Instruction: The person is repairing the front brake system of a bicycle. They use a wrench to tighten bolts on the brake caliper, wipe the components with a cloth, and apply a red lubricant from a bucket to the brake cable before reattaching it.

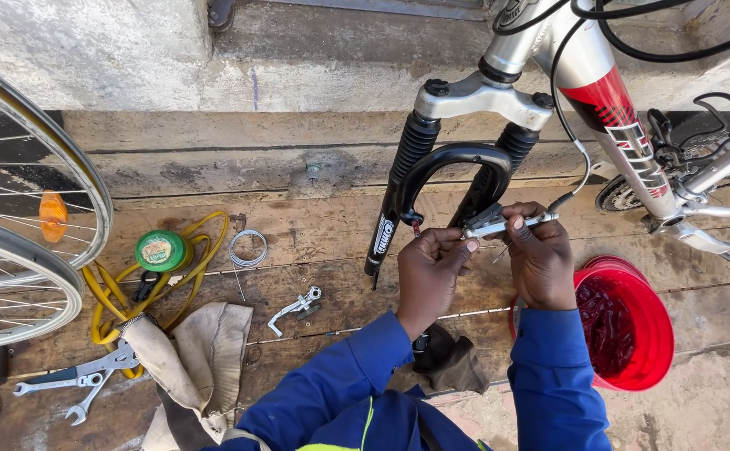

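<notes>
Gripping a small silver brake arm between them, both hands work at the black suspension fork of a bicycle whose front wheel is off. The left hand has its fingers pinched on the near end of the brake arm, just beside the fork's right-hand leg as the camera sees it. The right hand is clenched around the other end, its thumb and forefinger grasping the silver part where the thin black cable comes down from the handlebar area and meets it. Both sleeves are blue.

Just beside the right forearm a red plastic bowl sits on the wooden planks, with dark red bits inside. Under the left forearm lies a dark rag. Farther left on the planks rests a second loose brake arm, well apart from the hands. Beyond it are a coil of thin wire, a yellow hose looped around a round green tin, a beige cloth bag and several spanners. A spoked wheel with an orange reflector fills the left edge. The red and silver bicycle frame rises at upper right.
</notes>
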